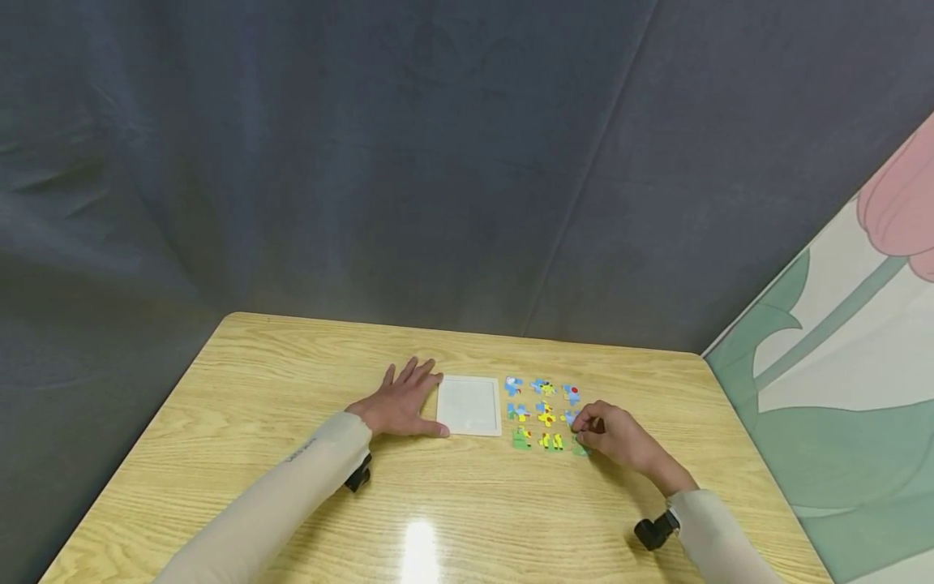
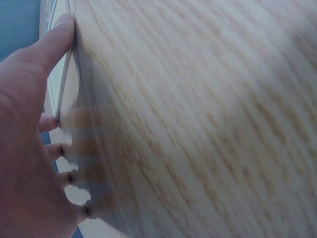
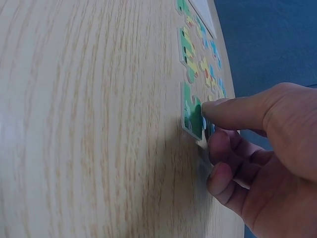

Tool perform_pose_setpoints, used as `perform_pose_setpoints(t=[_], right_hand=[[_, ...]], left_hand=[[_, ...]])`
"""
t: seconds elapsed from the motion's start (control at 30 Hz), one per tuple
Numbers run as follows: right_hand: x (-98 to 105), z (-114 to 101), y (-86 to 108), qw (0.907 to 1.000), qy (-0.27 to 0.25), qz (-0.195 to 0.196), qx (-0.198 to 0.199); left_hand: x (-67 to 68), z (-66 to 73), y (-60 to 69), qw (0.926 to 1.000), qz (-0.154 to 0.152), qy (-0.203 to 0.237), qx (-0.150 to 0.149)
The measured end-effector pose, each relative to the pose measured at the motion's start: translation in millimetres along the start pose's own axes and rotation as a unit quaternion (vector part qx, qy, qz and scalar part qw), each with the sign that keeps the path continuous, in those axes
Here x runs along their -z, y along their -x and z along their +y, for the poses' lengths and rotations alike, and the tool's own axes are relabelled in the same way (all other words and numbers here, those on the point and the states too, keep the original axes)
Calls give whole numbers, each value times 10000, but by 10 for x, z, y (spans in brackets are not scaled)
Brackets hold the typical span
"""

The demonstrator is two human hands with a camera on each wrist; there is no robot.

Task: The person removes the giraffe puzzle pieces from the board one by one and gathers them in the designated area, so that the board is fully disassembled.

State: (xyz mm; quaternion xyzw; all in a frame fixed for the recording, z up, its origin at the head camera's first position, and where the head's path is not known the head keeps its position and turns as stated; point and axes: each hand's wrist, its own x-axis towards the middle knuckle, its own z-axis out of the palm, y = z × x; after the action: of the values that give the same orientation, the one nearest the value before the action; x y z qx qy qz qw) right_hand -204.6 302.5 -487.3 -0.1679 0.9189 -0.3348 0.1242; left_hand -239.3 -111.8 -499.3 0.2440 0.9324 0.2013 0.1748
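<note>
A square white puzzle tray [image 1: 469, 378] lies flat on the table. My left hand [image 1: 403, 403] is spread at its left side, with the thumb and index finger touching the tray's edge; the left wrist view shows the thumb [image 2: 58, 39] against that edge. Right of the tray, jigsaw pieces lie apart in three rows, including a yellow piece [image 1: 546, 415] in the middle. My right hand [image 1: 616, 434] has curled fingers and pinches a blue puzzle piece [image 1: 570, 418] at the right end of the middle row. Its fingertips partly hide that piece and the green corner piece [image 3: 190, 111] beside it.
The wooden table [image 1: 467, 503] reaches to a dark curtain [image 1: 409, 178] at the back. A cloth with a flower print [image 1: 861, 389] hangs at the right. Dark wrist cameras [image 1: 655, 531] are worn under both forearms.
</note>
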Motion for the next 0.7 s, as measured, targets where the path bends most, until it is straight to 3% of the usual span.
perform_pose_setpoints(t=[0.7], right_hand=[[34,27,65,9999,-111,91,59]], left_hand=[[88,5,16,9997,-207,5,89]])
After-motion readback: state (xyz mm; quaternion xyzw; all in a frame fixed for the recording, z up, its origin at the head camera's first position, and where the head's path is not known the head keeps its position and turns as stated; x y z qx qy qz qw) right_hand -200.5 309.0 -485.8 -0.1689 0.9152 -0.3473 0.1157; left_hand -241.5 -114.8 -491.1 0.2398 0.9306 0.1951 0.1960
